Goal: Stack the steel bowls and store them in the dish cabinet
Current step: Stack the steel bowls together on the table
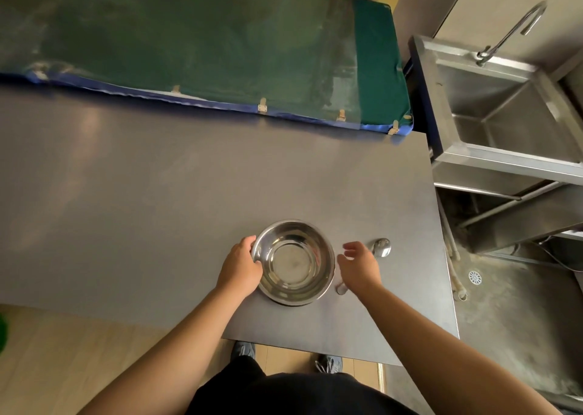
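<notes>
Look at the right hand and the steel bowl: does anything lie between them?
Nothing visible does. The right hand hovers open beside the steel bowl, with only bare table in the gap. A spoon lies on the hand's far side. The left hand already grips the rim.

1. The steel bowls (293,261) sit upright as one nested stack on the grey table (157,193), near its front right corner; a second rim shows just under the top bowl along the near edge.
2. The top bowl is round, polished and mirror-bright, with a flat bottom, sloped walls and a thin rolled rim. It is empty.
3. How many bowls are in the stack cannot be told.
4. The left hand (241,266) grips the stack's left rim.
</notes>
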Available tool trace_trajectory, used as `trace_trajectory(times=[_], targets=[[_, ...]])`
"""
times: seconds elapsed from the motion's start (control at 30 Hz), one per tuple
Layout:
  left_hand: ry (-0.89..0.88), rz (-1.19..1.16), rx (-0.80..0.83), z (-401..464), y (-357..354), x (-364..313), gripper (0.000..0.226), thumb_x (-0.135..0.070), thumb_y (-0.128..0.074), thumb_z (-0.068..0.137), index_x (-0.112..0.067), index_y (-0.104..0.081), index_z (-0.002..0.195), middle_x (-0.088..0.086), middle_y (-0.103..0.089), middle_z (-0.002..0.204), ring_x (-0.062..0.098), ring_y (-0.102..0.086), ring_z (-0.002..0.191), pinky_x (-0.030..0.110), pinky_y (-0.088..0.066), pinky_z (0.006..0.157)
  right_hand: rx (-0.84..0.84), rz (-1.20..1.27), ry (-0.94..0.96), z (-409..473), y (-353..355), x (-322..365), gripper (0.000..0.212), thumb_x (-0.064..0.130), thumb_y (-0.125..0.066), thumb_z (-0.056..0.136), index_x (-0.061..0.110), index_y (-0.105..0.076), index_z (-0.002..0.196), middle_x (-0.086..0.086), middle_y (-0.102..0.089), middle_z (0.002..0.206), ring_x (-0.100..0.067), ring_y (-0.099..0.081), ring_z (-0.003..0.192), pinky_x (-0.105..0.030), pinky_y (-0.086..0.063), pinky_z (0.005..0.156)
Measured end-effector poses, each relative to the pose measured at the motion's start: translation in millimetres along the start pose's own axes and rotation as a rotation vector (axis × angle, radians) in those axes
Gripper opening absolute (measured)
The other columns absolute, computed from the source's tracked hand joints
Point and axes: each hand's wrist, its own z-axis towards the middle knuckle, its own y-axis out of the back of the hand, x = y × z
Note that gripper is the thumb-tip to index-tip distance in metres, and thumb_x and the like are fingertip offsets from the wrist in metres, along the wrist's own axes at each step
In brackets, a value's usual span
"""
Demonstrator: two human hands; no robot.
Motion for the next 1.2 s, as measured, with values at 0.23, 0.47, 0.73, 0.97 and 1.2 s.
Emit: trace_trajectory(times=[0.23, 0.47, 0.73, 0.97, 1.2], targets=[[-0.001, 0.047, -0.004, 23, 1, -19, 0.064, 0.000, -0.045, 0.087, -0.022, -0.045, 0.147, 0.006, -0.056, 0.140, 0.027, -0.054, 0.125, 0.036, -0.045, 0.102, -0.055, 0.029, -0.365, 41, 20, -21, 0.035, 0.009, -0.059, 0.082, -0.006, -0.062, 0.113, -0.019, -0.072, 0.085, -0.032, -0.070, 0.062, -0.050, -0.066, 0.075], [-0.015, -0.082, -0.033, 43, -4, -42, 0.055, 0.003, -0.045, 0.077, -0.016, -0.064, 0.125, 0.008, -0.064, 0.115, 0.034, -0.064, 0.099, 0.044, -0.058, 0.080, -0.005, -0.024, -0.382, 49, 18, -32, 0.022, 0.005, -0.055, 0.085, -0.005, -0.065, 0.102, -0.022, -0.075, 0.086, -0.038, -0.076, 0.075, -0.052, -0.066, 0.076], [-0.010, -0.141, -0.002, 58, -10, -52, 0.051, 0.003, -0.046, 0.075, -0.016, -0.065, 0.119, -0.005, -0.057, 0.092, 0.035, -0.066, 0.088, 0.050, -0.061, 0.070, -0.067, 0.057, -0.229, 44, 27, -30, 0.016, 0.010, -0.056, 0.088, 0.002, -0.069, 0.088, -0.025, -0.075, 0.093, -0.039, -0.074, 0.084, -0.054, -0.063, 0.081], [0.014, -0.153, 0.014, 59, -14, -48, 0.055, 0.003, -0.048, 0.078, -0.020, -0.063, 0.125, -0.002, -0.061, 0.102, 0.033, -0.067, 0.090, 0.048, -0.062, 0.071, -0.068, -0.045, 0.070, 24, 29, -4, 0.007, 0.018, -0.059, 0.089, 0.017, -0.054, 0.084, -0.004, -0.065, 0.079, -0.032, -0.067, 0.074, -0.033, -0.054, 0.058], [-0.002, -0.186, 0.024, 55, -14, -44, 0.043, -0.003, -0.052, 0.078, -0.025, -0.065, 0.112, -0.001, -0.067, 0.094, 0.030, -0.070, 0.081, 0.049, -0.062, 0.064, 0.037, -0.252, 0.284, 14, 2, 17, 0.003, 0.021, -0.061, 0.089, 0.019, -0.060, 0.092, 0.006, -0.060, 0.078, -0.017, -0.055, 0.068, -0.028, -0.040, 0.055]])
